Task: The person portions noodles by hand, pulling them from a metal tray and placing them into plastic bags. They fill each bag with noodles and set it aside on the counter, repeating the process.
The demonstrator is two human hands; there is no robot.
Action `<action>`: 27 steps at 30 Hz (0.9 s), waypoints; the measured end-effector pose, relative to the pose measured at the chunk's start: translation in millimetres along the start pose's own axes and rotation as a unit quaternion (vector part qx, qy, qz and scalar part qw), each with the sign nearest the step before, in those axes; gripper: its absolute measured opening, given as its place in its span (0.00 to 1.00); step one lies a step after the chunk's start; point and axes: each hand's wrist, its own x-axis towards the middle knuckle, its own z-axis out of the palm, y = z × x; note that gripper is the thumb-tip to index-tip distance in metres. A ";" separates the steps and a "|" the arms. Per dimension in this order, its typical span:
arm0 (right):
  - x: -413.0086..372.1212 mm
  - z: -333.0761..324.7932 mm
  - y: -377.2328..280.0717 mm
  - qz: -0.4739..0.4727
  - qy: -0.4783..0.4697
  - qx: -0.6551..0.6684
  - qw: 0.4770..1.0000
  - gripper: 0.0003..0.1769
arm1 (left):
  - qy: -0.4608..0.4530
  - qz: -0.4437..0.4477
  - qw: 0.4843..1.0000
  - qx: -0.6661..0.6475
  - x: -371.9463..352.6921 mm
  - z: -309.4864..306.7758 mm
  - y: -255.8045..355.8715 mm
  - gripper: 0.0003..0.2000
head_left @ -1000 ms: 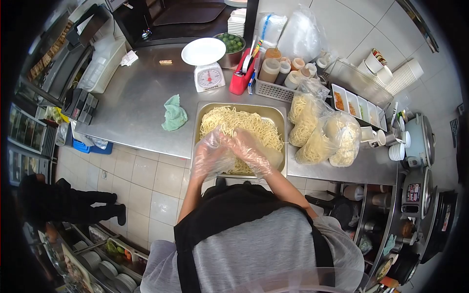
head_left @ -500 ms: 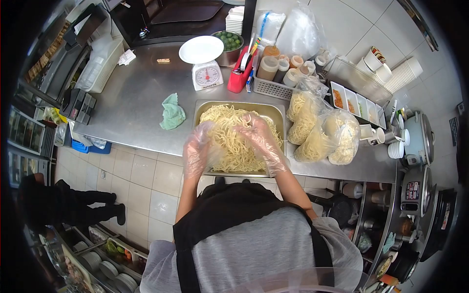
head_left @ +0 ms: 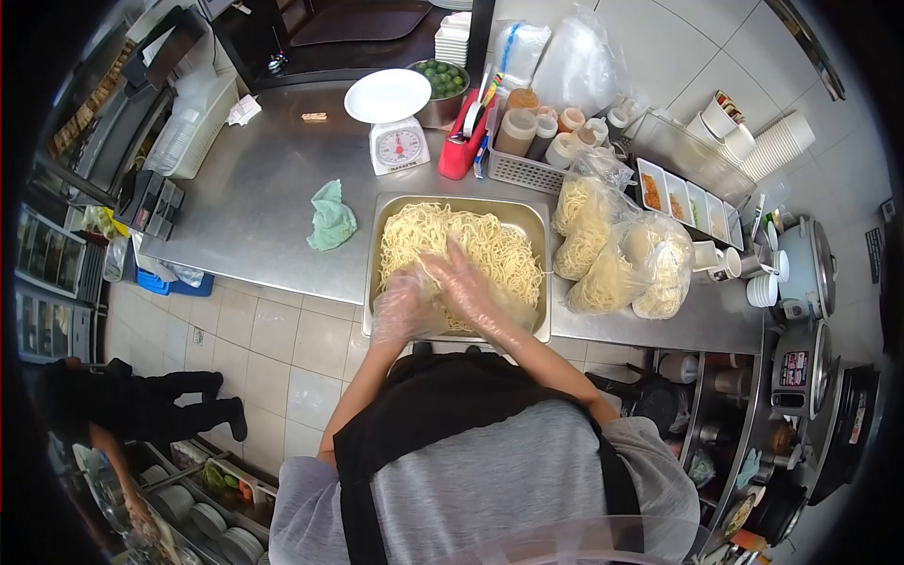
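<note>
A metal tray (head_left: pixel 372 235) full of yellow noodles (head_left: pixel 499 254) stands at the counter's front edge. Both hands wear clear plastic gloves and meet over the tray's near left part. My left hand (head_left: pixel 403 306) is closed on some noodles, its fingertips partly hidden. Beside it, my right hand (head_left: pixel 463 287) reaches in from the right, its fingers curled onto noodles close to the left hand. Knotted plastic bags of noodles (head_left: pixel 607 278) lie just right of the tray.
Behind the tray are a kitchen scale (head_left: pixel 398 146), a red tape dispenser (head_left: pixel 461 141) and a basket of sauce bottles (head_left: pixel 532 169). A green cloth (head_left: pixel 332 217) lies to the left. Another person (head_left: pixel 141 395) stands at the lower left, one arm over a counter.
My hands have moved toward me and closer together, from the middle of the noodles to the tray's near left. The noodles lie more spread out. The other person's arm has come into view.
</note>
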 end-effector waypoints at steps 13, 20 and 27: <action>26.7 -106.0 -16.0 -0.021 0.027 0.179 0.983 0.31 | -0.002 -0.104 0.801 -0.589 16.7 -46.4 -12.4 0.21; 13.2 -63.3 -18.9 -0.007 -0.042 0.300 0.953 0.39 | -0.059 -0.093 0.741 -0.662 20.4 -27.5 -21.4 0.27; 18.6 -52.1 -9.9 0.064 -0.031 0.384 0.920 0.32 | -0.060 -0.086 0.792 -0.602 3.8 -37.5 -3.3 0.28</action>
